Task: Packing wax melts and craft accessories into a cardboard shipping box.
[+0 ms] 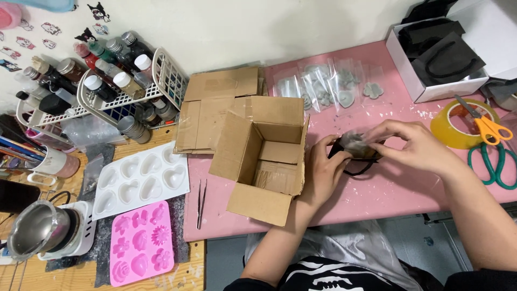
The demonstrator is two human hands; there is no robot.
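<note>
Here, both hands meet right of the open box [262,159] on the pink mat [377,188]: the left hand [323,172] and right hand [414,145] pinch a small black bag [358,153], seemingly light, soft and floppy, best gripped at its rim.

A pink tabletop [377,194] carries an open cardboard box [264,161], tweezers [200,203], clear packets [323,86], a tape roll [463,126] and green scissors [493,164].
</note>
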